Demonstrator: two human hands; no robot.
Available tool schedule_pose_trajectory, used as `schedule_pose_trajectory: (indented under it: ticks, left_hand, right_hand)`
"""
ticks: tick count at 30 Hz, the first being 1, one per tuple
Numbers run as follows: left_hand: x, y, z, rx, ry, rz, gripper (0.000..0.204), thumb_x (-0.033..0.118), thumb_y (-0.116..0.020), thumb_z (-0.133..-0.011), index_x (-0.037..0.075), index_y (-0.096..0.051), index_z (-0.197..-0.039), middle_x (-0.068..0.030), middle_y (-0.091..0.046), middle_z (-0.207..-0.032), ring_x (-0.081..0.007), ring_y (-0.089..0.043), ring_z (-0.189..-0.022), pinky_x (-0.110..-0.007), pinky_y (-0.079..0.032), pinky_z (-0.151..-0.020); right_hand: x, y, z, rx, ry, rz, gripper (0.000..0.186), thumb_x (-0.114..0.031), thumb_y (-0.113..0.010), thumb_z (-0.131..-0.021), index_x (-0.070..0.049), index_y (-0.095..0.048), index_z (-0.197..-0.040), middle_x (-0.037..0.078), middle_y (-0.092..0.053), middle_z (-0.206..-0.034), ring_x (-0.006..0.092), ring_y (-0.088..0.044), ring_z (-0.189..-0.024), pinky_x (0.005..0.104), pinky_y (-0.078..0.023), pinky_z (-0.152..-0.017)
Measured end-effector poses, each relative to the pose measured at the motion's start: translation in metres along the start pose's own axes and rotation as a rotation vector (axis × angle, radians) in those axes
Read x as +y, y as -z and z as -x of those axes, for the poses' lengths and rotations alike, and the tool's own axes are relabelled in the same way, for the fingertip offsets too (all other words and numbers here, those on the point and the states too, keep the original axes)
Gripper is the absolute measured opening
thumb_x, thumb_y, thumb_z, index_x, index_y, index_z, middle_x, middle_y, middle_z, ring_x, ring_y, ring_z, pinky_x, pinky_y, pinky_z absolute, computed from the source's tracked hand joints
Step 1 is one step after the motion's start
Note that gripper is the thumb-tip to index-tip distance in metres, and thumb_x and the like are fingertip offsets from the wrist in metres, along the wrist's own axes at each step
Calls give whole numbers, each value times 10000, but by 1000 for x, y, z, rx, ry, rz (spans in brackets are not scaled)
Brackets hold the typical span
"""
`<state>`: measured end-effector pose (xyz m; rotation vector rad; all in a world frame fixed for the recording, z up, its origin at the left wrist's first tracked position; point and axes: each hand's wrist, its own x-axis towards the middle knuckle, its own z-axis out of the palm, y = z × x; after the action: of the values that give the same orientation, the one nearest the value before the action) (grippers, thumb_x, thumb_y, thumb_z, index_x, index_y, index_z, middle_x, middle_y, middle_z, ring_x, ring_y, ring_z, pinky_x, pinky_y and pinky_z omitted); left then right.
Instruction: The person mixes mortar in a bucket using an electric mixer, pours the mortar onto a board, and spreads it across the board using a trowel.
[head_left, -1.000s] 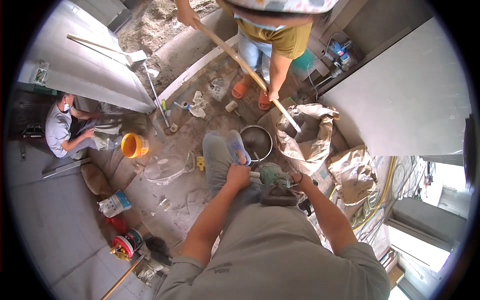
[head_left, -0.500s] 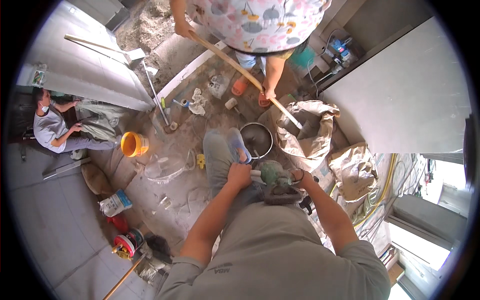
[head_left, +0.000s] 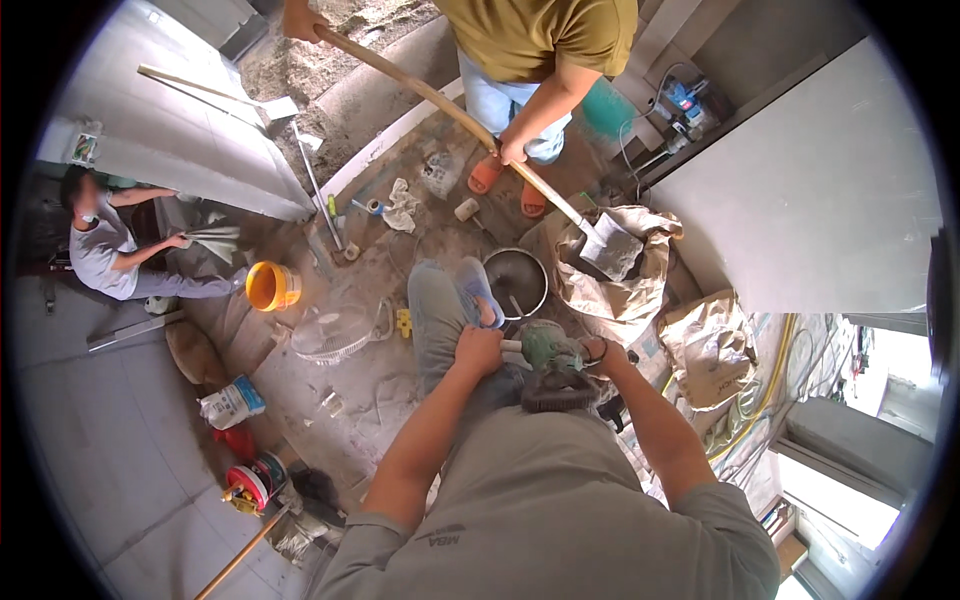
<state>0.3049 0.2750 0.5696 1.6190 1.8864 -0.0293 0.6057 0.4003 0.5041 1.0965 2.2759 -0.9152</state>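
Green power tool [head_left: 545,350], lettered shirt [head_left: 545,500]

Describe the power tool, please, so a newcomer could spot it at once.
Start at the open brown sack; left of it stands a round bucket. Just below the bucket in view, gripped by the person's left hand and right hand, is the power tool, set apart by its dusty green housing.

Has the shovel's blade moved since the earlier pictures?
Yes, upward: against the open paper bag, which has stayed put, the shovel's blade has risen from out of sight inside to plain view at the bag's mouth.
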Motion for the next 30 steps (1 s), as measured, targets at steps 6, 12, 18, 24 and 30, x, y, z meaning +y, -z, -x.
schedule_pose_trajectory:
  ticks: [6,12,18,24,30]
  left_hand:
    - [-6,-6,1,-22,20,-12,258,319,-630,-860,75,-705,-905,-147,-712,-917,-310,-676,-920,-437,-431,-875]
    - [-4,-13,-3,-8,-16,-20,250,307,-627,-857,73,-703,-897,-146,-713,-898,-317,-681,-899,-441,-431,-874]
    - [-9,-18,4,11,7,-45,214,175,-555,-837,102,-705,-971,-133,-718,-919,-296,-688,-921,-429,-434,-885]
    - [-9,-22,-4,41,3,5,233,304,-632,-848,91,-704,-907,-148,-706,-884,-321,-679,-906,-457,-438,-879]
    - [-8,-22,-8,13,12,-29,228,299,-628,-845,95,-705,-912,-147,-710,-893,-314,-683,-923,-455,-438,-896]
  right_hand:
    - [-12,9,6,6,-20,-21,455,-352,-744,-696,-202,-669,-1119,154,-709,-1050,368,-679,-997,451,-545,-855]
    - [-5,1,7,-24,-50,0,441,-336,-727,-715,-214,-674,-1136,153,-709,-1066,369,-674,-1015,464,-540,-873]
    - [-25,17,14,-30,-19,-22,427,-326,-710,-730,-199,-666,-1135,141,-706,-1092,364,-666,-1041,473,-532,-894]
    - [-16,15,15,1,-4,-21,423,-327,-702,-737,-186,-659,-1134,143,-700,-1105,367,-662,-1049,467,-530,-896]
    - [-12,17,8,-36,-38,-26,421,-320,-711,-730,-185,-662,-1125,145,-698,-1101,367,-661,-1045,461,-532,-885]
